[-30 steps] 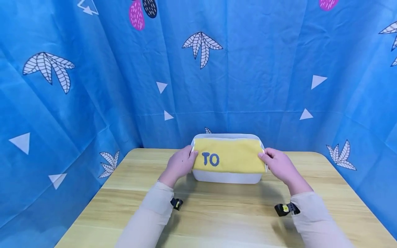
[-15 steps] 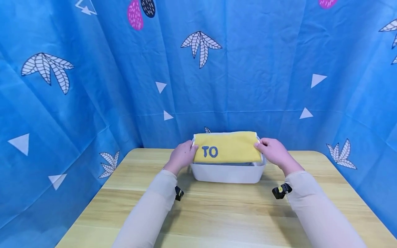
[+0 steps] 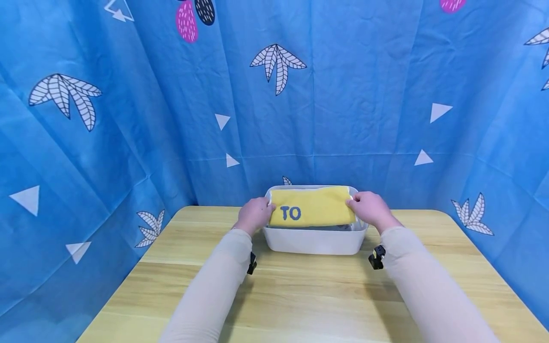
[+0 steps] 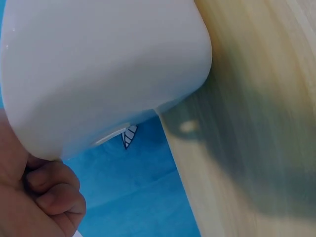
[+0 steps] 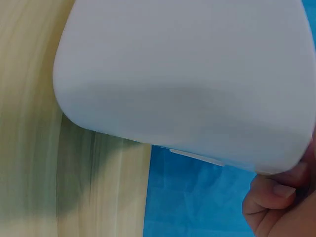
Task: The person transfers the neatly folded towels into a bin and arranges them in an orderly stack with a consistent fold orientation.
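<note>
A folded yellow towel [image 3: 317, 205] with white edges and the blue letters "TO" lies across the opening of a white plastic bin [image 3: 313, 240]. My left hand [image 3: 254, 213] pinches the towel's left end at the bin's rim. At the other end, my right hand [image 3: 371, 208] pinches the towel's right edge, thumb on top. Both wrist views look at the bin's outer walls, with the curled fingers of the left hand [image 4: 52, 197] and right hand [image 5: 279, 200] by the rim. The towel is hidden in those two views.
The bin stands near the back edge of a light wooden table [image 3: 309, 300]. Behind it and at both sides hangs a blue patterned curtain [image 3: 356, 95]. Something shiny [image 3: 345, 227] shows inside the bin below the towel, too small to tell.
Both hands first raised the towel's front edge and shifted it back, uncovering the bin's front. Since then the towel has lowered slightly, and the right hand has moved inward to the left.
</note>
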